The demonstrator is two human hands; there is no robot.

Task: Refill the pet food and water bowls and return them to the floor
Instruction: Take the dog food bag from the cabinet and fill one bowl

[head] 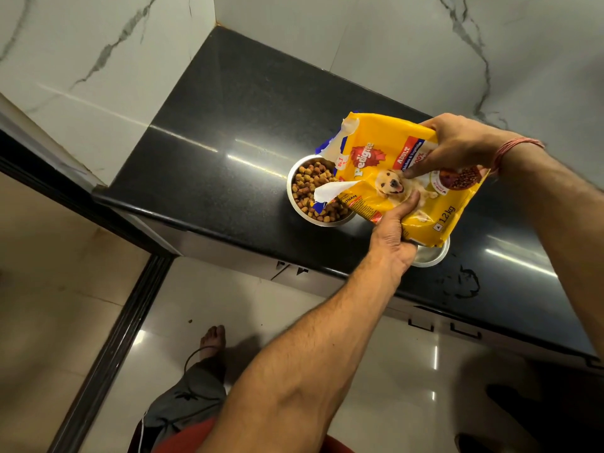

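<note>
The left hand [394,235] gripped the lower edge of the yellow pet food bag [405,178], its thumb pressed flat on the printed front and the rest of its fingers curled out of sight beneath. The right hand [457,142] held the bag's upper rear edge, fingers [421,166] bent over onto the front, one fingertip resting just above the puppy picture. A band of pink thread [514,148] circled the right wrist.

Between the two hands the bag lay tilted, its torn-open mouth [330,191] pointing left and dipping over the steel food bowl [294,197]. The white inner flap of the tear hung over the bowl's contents. Brown and tan kibble [307,181] filled that bowl close to its rim.

The food bowl stood on the black polished table [212,152], near its front edge and not far from the left end. A second steel bowl [431,255] sat just to the right along the same front edge, mostly hidden under the bag and the left hand; what it held could not be told. Further right on the table lay a dark wet smear [464,282].

White marbled wall tiles [98,60] met behind the table's far corner. Below, on the pale glossy floor [294,305], a bare foot [214,338] showed, and a single bit of kibble [189,321] lay near it.
</note>
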